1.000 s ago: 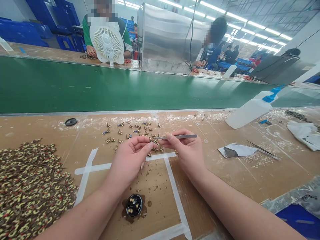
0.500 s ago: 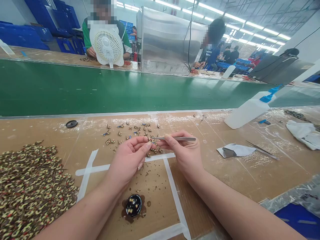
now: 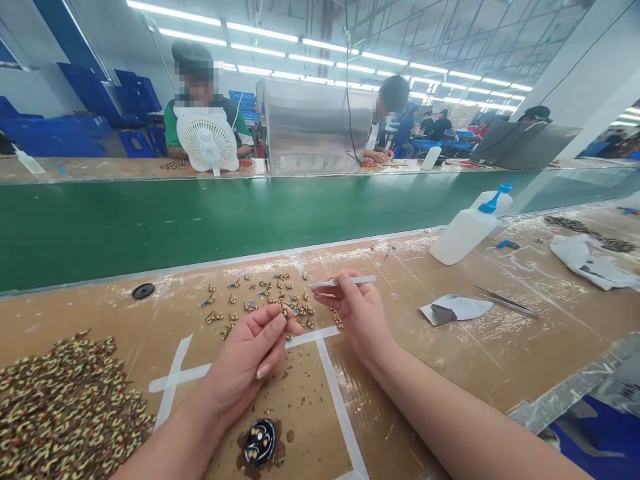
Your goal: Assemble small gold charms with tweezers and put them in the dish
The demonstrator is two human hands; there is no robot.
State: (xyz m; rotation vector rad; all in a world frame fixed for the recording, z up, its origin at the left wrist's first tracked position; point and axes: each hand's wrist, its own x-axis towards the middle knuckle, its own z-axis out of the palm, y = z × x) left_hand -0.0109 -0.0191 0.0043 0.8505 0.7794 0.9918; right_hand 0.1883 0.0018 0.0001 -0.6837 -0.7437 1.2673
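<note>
Pinched between the thumb and fingers of my left hand [image 3: 257,350] is a small brownish-gold part [image 3: 285,312]. It resembles the small gold and brown parts [image 3: 265,293] scattered on the table just beyond it. My right hand [image 3: 361,313] grips metal tweezers [image 3: 345,282], held nearly level with the tips pointing left. The tweezer tips are apart from the left hand. Below my hands a round black dish [image 3: 261,443] with a few pale pieces in it sits in a dark wet patch. A dense heap of cream, brown and red parts [image 3: 70,407] covers the table's left side.
A black lid [image 3: 143,291] lies at the left. White bottles with blue nozzles [image 3: 465,233] stand at the right, near a wrapped white packet [image 3: 454,309] and a second pair of tweezers [image 3: 507,301]. A green belt [image 3: 210,217] crosses behind; people sit beyond it.
The camera view has tilted up. My right hand with the tweezers has drawn away from my left hand, opening a gap. The left hand still pinches the small part.
</note>
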